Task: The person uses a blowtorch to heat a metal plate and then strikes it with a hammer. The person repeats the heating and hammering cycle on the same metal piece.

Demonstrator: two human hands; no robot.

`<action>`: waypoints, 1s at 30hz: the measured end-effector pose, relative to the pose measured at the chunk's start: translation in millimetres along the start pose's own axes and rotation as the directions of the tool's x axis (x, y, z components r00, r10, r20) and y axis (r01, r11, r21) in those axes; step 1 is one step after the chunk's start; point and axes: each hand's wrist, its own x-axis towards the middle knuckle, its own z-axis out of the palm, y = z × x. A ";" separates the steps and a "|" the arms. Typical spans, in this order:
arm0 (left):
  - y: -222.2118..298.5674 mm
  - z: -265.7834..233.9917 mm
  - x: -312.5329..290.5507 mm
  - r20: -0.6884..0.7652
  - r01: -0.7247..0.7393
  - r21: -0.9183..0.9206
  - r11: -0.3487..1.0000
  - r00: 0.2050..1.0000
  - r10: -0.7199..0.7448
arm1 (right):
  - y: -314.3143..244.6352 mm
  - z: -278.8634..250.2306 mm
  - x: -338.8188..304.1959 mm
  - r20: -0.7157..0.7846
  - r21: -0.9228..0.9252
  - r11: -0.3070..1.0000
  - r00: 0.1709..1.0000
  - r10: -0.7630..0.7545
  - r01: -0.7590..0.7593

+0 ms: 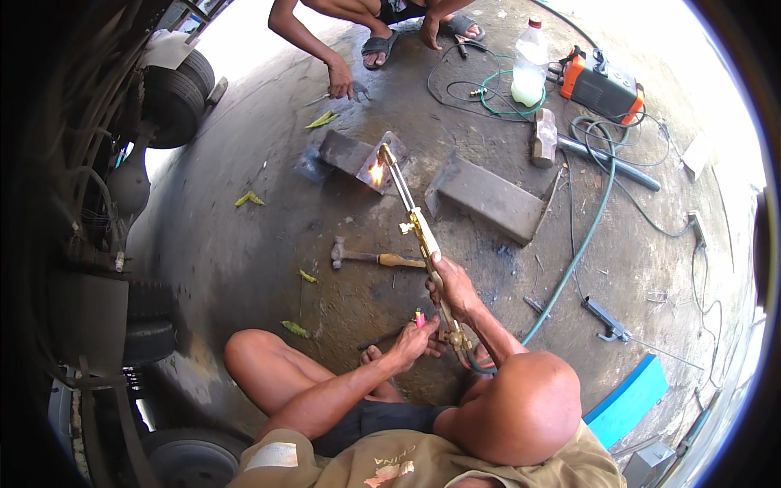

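Observation:
My right hand (456, 288) is wrapped round the handle of a brass and silver gas cutting torch (423, 233). From the torch tip a small yellow-orange flame (377, 172) burns, in front of the end plate of a short steel box section (345, 153). Close to the torch's valve end, my left hand (416, 342) is closed on a small pink lighter (420, 318). Part of the lighter is hidden by the fingers. A ball-peen hammer (366, 256) with a wooden handle lies on the ground just left of the torch.
A second steel section (492, 199) lies right of the flame. Beyond it are a sledgehammer (545, 140), a plastic bottle (530, 65) and an orange-black welding machine (602, 85). A hose (584, 252) and an electrode holder (606, 319) lie right. Another person's hand (342, 81) reaches down ahead.

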 end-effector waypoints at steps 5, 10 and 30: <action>-9.6 -1.0 -0.1 -0.003 0.067 0.046 0.997 0.998 -0.067 | 4.0 0.8 -3.1 0.026 -0.013 1.000 1.000 0.010 -0.009; -15.6 -1.1 -0.8 -0.003 0.075 0.049 0.996 0.997 -0.075 | 5.0 2.3 -5.4 0.056 -0.026 1.000 0.998 0.013 -0.012; -16.5 0.1 -1.9 0.007 0.093 0.099 0.991 0.996 -0.094 | 9.2 3.6 -4.9 0.081 -0.045 0.999 0.997 0.015 -0.012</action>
